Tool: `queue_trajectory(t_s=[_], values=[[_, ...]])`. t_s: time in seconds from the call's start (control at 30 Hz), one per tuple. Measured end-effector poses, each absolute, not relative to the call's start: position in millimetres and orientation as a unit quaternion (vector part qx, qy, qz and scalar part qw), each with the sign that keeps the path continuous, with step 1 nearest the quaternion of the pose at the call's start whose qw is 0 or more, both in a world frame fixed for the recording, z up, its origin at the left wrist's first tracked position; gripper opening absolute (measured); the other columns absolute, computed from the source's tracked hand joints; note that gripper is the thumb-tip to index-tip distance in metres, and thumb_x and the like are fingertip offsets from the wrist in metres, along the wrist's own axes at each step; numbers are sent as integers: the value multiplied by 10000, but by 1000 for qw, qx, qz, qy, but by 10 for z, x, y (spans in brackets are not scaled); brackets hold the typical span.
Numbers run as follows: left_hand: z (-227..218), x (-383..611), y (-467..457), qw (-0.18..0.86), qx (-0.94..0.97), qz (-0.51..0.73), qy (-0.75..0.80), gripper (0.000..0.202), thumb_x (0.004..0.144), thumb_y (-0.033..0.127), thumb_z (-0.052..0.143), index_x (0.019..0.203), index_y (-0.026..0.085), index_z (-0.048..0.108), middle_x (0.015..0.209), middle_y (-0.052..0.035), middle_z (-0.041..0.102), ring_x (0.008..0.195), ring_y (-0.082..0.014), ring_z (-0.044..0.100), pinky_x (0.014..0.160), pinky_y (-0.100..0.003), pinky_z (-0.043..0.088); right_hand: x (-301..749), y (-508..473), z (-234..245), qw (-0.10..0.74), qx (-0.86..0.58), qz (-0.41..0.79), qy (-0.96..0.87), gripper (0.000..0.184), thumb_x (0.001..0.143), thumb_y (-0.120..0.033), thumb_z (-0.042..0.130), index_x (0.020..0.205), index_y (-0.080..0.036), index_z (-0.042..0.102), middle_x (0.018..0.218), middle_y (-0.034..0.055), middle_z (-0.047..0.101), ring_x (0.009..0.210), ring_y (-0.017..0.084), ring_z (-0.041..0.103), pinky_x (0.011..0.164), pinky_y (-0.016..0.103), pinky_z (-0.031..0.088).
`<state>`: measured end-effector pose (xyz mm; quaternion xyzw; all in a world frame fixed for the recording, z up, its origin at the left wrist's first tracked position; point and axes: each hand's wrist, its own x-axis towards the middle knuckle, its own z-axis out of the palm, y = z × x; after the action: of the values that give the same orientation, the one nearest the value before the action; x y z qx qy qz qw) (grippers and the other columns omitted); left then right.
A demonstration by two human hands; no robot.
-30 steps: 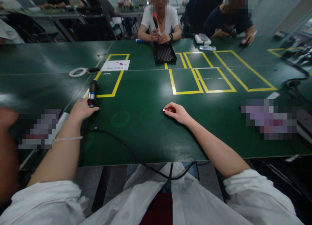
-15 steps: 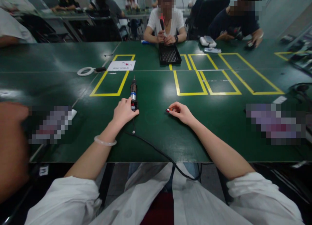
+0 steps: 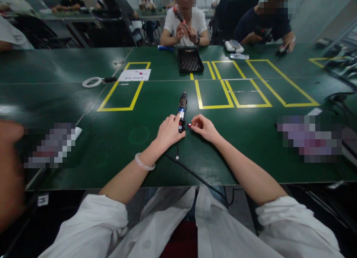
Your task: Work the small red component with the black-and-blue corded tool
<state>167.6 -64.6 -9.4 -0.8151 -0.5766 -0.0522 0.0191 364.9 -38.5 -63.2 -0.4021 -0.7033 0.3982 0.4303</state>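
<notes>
Gripping a slim black, blue and silver cylindrical tool (image 3: 182, 108) by its near end in curled left hand (image 3: 169, 129), over the green tabletop (image 3: 119, 153), likely to keep the far tip (image 3: 185, 92) clear. Pinching a tiny red-and-white piece (image 3: 190, 125), hard to identify, in right hand (image 3: 205, 128), just right of the tool.

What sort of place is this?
Likely a workshop or assembly training room: a green table marked with yellow tape, a screwdriver-like tool in the left hand, and people seated opposite, one behind a black tray.
</notes>
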Motion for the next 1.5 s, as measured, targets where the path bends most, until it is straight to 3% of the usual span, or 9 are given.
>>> queue_trajectory(t_s=[0.17, 0.5, 0.7, 0.97, 1.33, 1.5], values=[[-103, 1698, -695, 13, -823, -58, -565, 624, 854, 397, 594, 1392, 122, 437, 1170, -151, 547, 1058, -299, 556, 864, -384, 488, 3611, -396, -625, 411, -399, 357, -737, 122, 813, -248, 658, 868, -193, 564, 731, -26, 553, 615, 115, 489, 610, 260, 399], [-123, 1719, -783, 6, -837, -67, -543, 656, 862, 353, 581, 1444, 109, 400, 1223, -166, 543, 1080, -303, 549, 921, -408, 465, 3626, -444, -576, 363, -367, 275, -811, 22, 858, -203, 643, 877, -192, 640, 893, 34, 582, 777, 164, 555, 740, 297, 462], [-124, 1718, -785, 11, -837, -70, -542, 659, 866, 355, 569, 1452, 104, 403, 1222, -165, 549, 1076, -306, 553, 912, -405, 463, 3645, -469, -540, 360, -371, 297, -803, 84, 877, -231, 638, 917, -184, 695, 873, 34, 605, 700, 139, 564, 688, 283, 465], [-137, 1740, -813, -3, -827, -77, -556, 637, 902, 395, 562, 1462, 142, 395, 1262, -159, 540, 1127, -297, 544, 949, -390, 444, 3619, -531, -472, 358, -377, 282, -807, 105, 891, -261, 625, 925, -198, 702, 867, 46, 651, 757, 167, 594, 725, 301, 477], [-142, 1805, -782, 5, -793, -83, -604, 579, 954, 489, 494, 1453, 202, 423, 1193, -136, 540, 1078, -288, 560, 852, -376, 471, 3604, -523, -492, 365, -364, 302, -802, 167, 905, -259, 594, 1027, -177, 673, 950, 63, 682, 792, 169, 613, 730, 297, 481], [-141, 1784, -769, 7, -793, -84, -603, 568, 961, 469, 480, 1459, 201, 421, 1196, -136, 543, 1079, -283, 552, 851, -369, 463, 3613, -520, -492, 363, -376, 324, -789, 207, 912, -285, 587, 1086, -188, 646, 849, 22, 669, 699, 146, 582, 689, 281, 474]])
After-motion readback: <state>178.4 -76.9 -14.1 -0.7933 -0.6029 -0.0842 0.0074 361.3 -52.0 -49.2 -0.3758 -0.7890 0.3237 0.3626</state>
